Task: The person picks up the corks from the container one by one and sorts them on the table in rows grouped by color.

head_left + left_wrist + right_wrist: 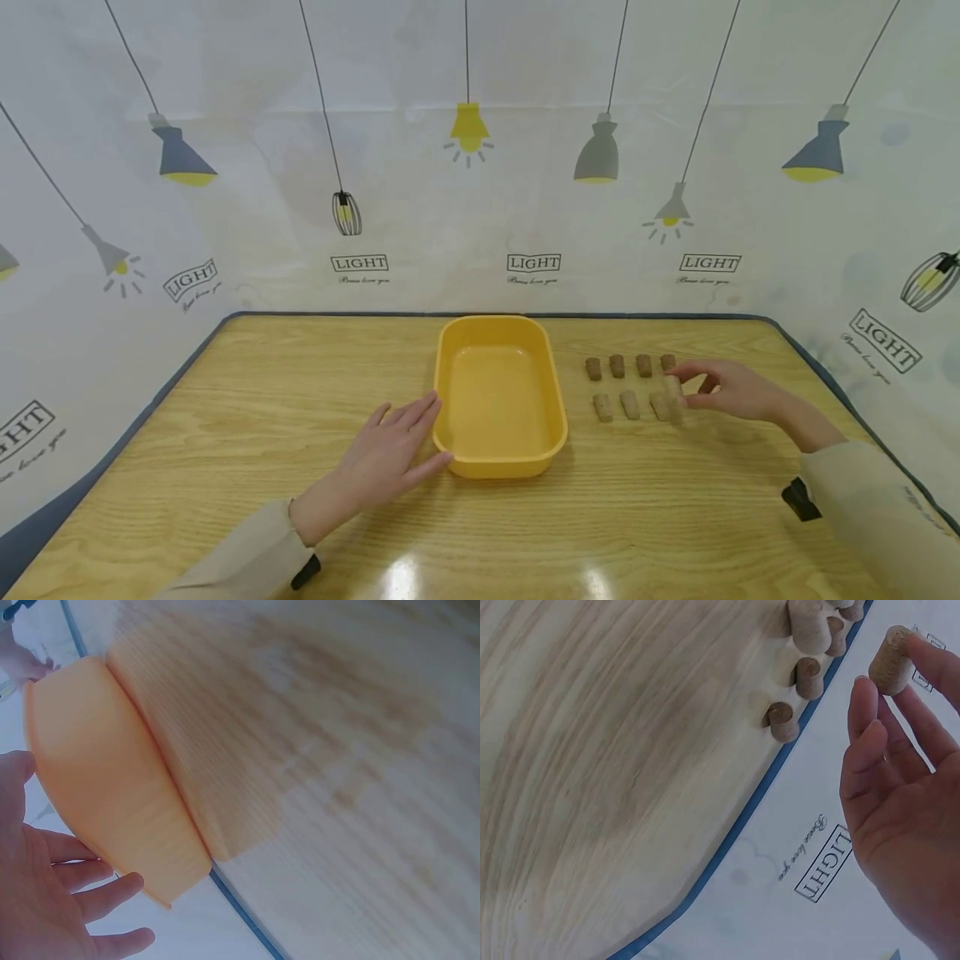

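Observation:
My right hand [738, 390] pinches a light cork [892, 661] between thumb and fingers, at the right end of two rows of corks. The back row holds several darker, tapered corks [617, 366]; the rightmost is partly behind the hand. In front stand three lighter corks [629, 405]. My left hand [386, 450] rests at the left rim of a yellow plastic tub [498, 469], its fingers straight and spread. In the left wrist view, the same hand [45, 892] lies along the tub's wall [120, 780]. Nothing lies inside the tub.
The wooden table [300, 375] has a dark blue edge [337, 314]. Behind it hangs a pale cloth [405, 167] printed with lamps and "LIGHT" labels. Black straps [801, 498] show at both sleeves.

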`<state>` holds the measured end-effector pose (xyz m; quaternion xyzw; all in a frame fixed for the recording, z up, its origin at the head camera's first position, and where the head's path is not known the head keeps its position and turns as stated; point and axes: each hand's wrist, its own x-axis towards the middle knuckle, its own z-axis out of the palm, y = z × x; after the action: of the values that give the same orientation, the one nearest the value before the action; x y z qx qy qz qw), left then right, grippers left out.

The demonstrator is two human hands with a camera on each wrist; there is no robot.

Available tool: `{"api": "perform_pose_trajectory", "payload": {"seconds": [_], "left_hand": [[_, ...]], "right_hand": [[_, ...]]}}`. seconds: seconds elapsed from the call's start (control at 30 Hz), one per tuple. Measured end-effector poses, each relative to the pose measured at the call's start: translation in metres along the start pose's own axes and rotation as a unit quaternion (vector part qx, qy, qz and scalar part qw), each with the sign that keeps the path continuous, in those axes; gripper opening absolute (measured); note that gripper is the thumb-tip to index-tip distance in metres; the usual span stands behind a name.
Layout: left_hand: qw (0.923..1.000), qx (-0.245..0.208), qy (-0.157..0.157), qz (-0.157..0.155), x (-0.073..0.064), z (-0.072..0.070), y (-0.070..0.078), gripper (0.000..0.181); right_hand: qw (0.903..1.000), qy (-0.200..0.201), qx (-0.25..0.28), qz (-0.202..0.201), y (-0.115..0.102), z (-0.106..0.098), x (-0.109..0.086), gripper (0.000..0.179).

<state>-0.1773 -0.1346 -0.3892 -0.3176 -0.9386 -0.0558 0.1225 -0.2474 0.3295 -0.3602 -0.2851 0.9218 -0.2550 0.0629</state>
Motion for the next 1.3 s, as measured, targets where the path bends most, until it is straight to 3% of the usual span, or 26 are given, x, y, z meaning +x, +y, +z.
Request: {"api": "perform_pose_trajectory", "payload": {"seconds": [0.1,0.37,0.67,1.3], "left_hand": [[1.0,0.001,0.002,0.001,0.0,0.0,0.0,0.069],[0.9999,0.003,0.008,0.005,0.0,0.001,0.0,0.068],[1.0,0.001,0.003,0.003,0.0,0.001,0.0,0.068],[1.0,0.006,0.006,0.003,0.0,0.001,0.0,0.069]], "right_hand": [[0.9999,0.011,-0.009,0.008,0.007,-0.001,-0.004,0.043],[0.9988,0.039,-0.024,-0.018,0.029,0.001,-0.014,0.039],[0.9991,0.022,-0.007,0.037,0.043,0.016,-0.015,0.043],[0.9975,0.01,0.023,0.066,0.039,0.024,-0.01,0.045]]}}
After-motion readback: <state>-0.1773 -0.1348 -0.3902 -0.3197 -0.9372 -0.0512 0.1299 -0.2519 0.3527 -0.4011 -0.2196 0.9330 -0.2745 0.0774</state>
